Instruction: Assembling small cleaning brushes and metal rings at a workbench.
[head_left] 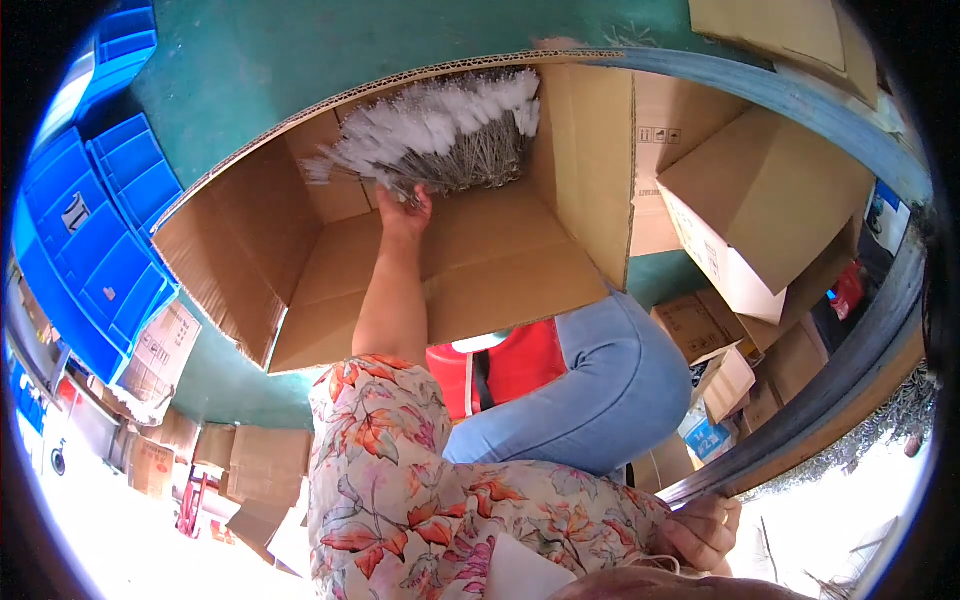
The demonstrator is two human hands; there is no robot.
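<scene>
A large open cardboard box [480,270] lies in front of me with its opening toward me. Inside, at its far end, is a thick pile of thin wire-stemmed brushes [450,125] with white bristle tips. My left hand [404,208] reaches into the box, its fingers closed round the wire stems at the pile's near left edge. At the lower right, beside the wooden table edge, my right hand [703,533] is curled with the fingers pressed together; what it holds, if anything, is hidden.
Blue plastic bins [85,240] stand at the left. Another open cardboard box [760,200] is at the right, by a curved blue-grey edge [850,110]. A heap of metal wire pieces [850,455] lies on the surface at the right. Below the box are a red seat [520,370] and my jeans-covered leg [610,390].
</scene>
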